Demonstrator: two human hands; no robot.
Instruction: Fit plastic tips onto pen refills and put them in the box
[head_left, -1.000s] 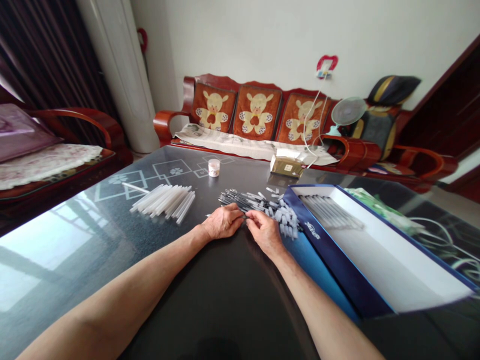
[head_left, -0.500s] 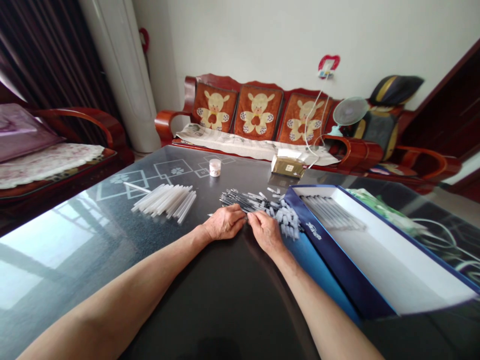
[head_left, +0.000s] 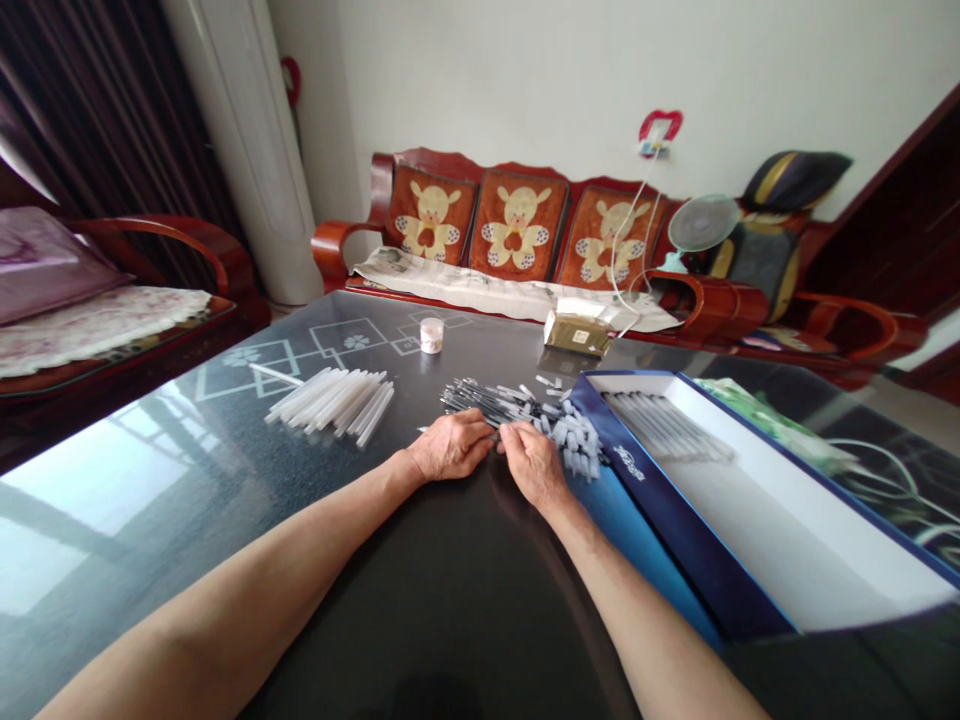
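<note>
My left hand (head_left: 450, 447) rests on the dark glass tabletop (head_left: 187, 470), curled over a thin pen refill (head_left: 421, 429) whose tip pokes out on its left side. My right hand (head_left: 534, 465) sits close beside it, fingertips pinched together at the edge of a heap of black pen refills (head_left: 487, 402). What those fingertips hold is too small to tell. Translucent grey caps (head_left: 577, 445) lie in the heap's right part. Left of my hands lies a bundle of translucent plastic tubes (head_left: 330, 403).
An open blue box with a white inside (head_left: 750, 500) stands on the right, holding a row of refills (head_left: 664, 425). Further back are a small white jar (head_left: 431, 335) and a tan packet (head_left: 577, 335). Behind the table stands a red wooden sofa (head_left: 517, 225).
Both hands stay over the heap's near edge, with only slight finger movement. The view drifts a little.
</note>
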